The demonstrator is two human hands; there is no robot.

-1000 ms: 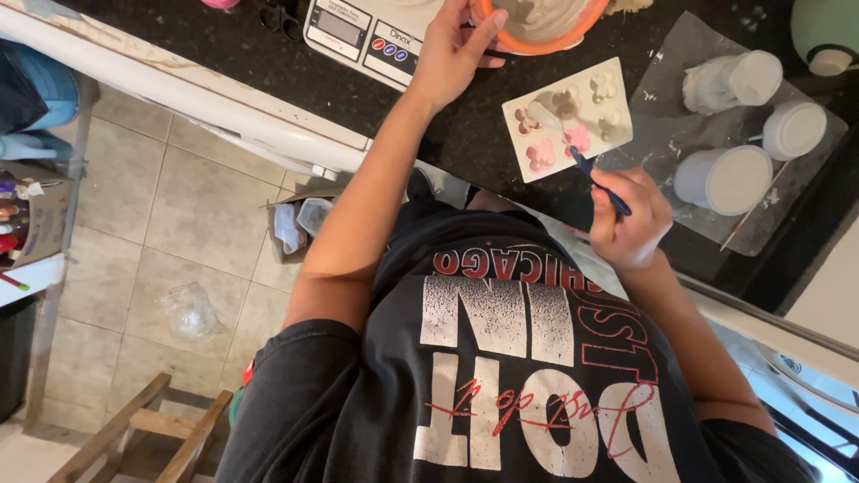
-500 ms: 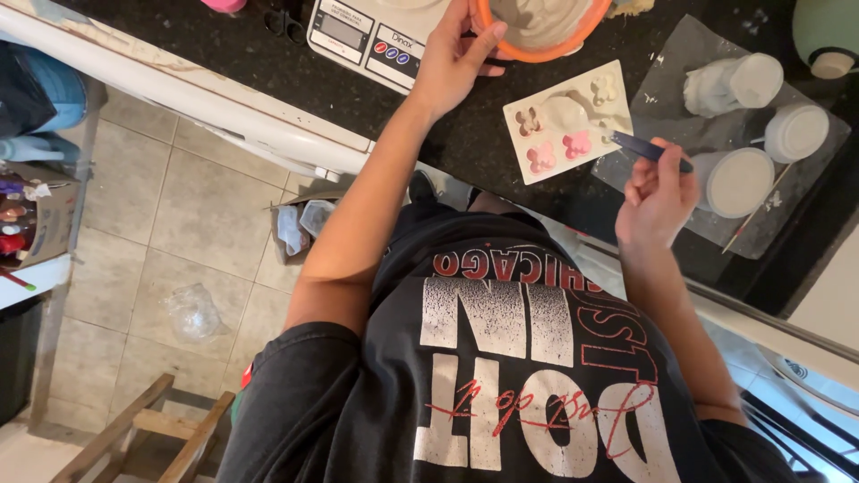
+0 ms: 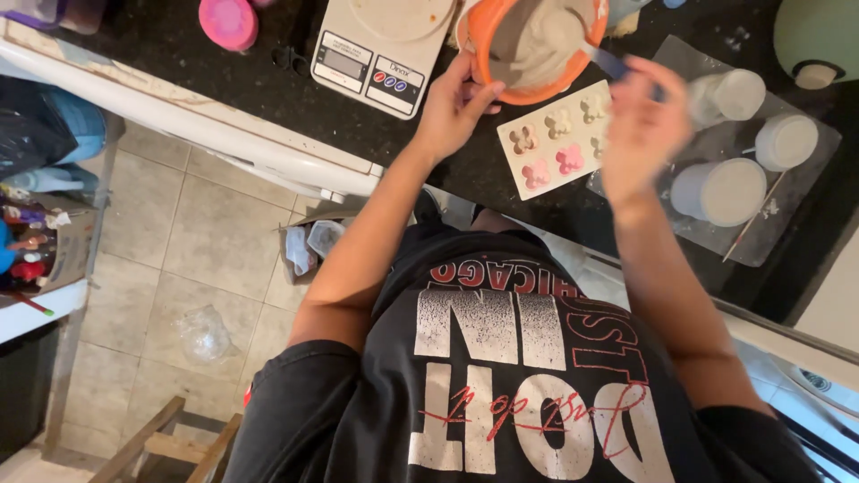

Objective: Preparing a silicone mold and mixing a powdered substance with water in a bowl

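My left hand point(image 3: 456, 103) grips the near rim of an orange bowl point(image 3: 495, 82) that holds a pale grey mix point(image 3: 537, 45) on the dark counter. Blurred with motion, my right hand point(image 3: 640, 134) is shut on a blue-handled tool point(image 3: 610, 63) whose tip dips into the mix. Just below the bowl lies a white mould tray point(image 3: 548, 174) with small flower-shaped cavities; some are pink, some pale. My right hand hovers over the tray's right end.
A white kitchen scale point(image 3: 385, 45) stands left of the bowl, a pink lid point(image 3: 228, 22) further left. Three white cups point(image 3: 720, 190) and a thin stick point(image 3: 752, 219) rest on a clear sheet at right. A green bowl point(image 3: 819, 36) sits at the top right. Tiled floor lies below the counter edge.
My right hand has risen from beside the mould tray and cups to the orange bowl, bringing the blue tool into the mix. My left hand stays on the bowl's rim.
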